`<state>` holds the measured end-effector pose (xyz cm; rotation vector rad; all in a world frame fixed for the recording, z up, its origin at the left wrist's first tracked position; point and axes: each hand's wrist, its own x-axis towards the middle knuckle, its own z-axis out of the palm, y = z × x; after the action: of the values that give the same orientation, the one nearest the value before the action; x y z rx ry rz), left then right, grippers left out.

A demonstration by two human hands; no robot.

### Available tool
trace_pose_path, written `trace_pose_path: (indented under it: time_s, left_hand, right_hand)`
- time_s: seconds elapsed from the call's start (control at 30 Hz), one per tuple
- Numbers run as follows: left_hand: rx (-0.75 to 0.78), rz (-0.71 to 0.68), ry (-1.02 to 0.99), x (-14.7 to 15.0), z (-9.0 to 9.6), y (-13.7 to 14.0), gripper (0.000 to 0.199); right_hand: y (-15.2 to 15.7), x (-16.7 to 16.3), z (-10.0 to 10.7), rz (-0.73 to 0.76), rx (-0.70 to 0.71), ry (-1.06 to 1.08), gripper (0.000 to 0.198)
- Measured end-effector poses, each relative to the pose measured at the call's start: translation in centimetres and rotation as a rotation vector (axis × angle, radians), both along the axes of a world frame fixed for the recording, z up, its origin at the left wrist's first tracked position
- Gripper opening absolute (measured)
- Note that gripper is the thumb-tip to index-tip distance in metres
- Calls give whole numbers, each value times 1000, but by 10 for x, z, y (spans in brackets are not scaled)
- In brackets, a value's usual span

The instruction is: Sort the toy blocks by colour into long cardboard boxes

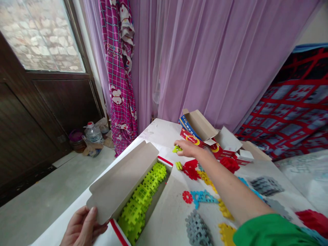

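Note:
At the lower left, my left hand (81, 227) pinches the corner of the raised cardboard lid (123, 181) of a long open box (164, 182). Inside the box lie yellow-green interlocking plastic blocks (143, 196), joined in a row. My right hand (188, 149) reaches across the table beyond the box, its fingers closed on a small yellow-green block (177, 149). Just below that hand sits another small yellow-green block (178, 166), apart from it. Red blocks (191, 169) lie beside this one, near my forearm.
Blue blocks (203, 197), a red disc (187, 197), grey blocks (197, 227) and yellow blocks (227, 234) are spread over the white table (166, 128). Opened cardboard boxes (200, 124) stand at the back by the purple curtain (194, 61). A plastic bottle (93, 132) is on the floor.

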<state>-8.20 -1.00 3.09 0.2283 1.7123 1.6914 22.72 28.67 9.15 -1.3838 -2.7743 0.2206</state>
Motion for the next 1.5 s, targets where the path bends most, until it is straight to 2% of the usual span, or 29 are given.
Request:
trace_pose_path:
  time_s: [0.1, 0.17, 0.23, 0.33, 0.47, 0.6, 0.73, 0.9, 0.97, 1.07, 1.27, 1.5]
  left_hand:
    - [1, -13, 4, 3, 4, 0, 58]
    - [6, -20, 23, 4, 4, 0, 57]
    - [13, -28, 41, 4, 4, 0, 58]
    - [17, -45, 55, 4, 3, 0, 60]
    - [10, -50, 46, 2, 1, -1, 62]
    - [12, -44, 57, 1, 1, 0, 60]
    - [18, -56, 73, 3, 4, 0, 59]
    - [5, -58, 58, 3, 6, 0, 60]
    - [1, -56, 46, 3, 6, 0, 62]
    - [2, -48, 32, 3, 7, 0, 63]
    - [-14, -53, 8, 4, 7, -2, 64]
    - [-22, -80, 22, -1, 6, -4, 66]
  right_hand:
    - [-29, -16, 23, 152, 50, 60, 44]
    - [-54, -37, 30, 293, 47, 54, 45]
    - [-76, -58, 29, 401, 27, 0, 45]
    - [-95, -79, 18, 445, 44, -73, 41]
    - [-98, -83, 7, 452, 56, -87, 34]
    - [-90, -72, 11, 425, 52, -12, 33]
    - [-80, -65, 14, 380, 71, -30, 33]
    - [-78, -65, 7, 436, 133, -7, 38]
    - [-77, -61, 6, 421, 163, 32, 41]
    - [-72, -45, 8, 347, 188, 54, 35]
    - [-50, -9, 12, 55, 140, -103, 28]
    - [-51, -10, -12, -88, 42, -322, 33]
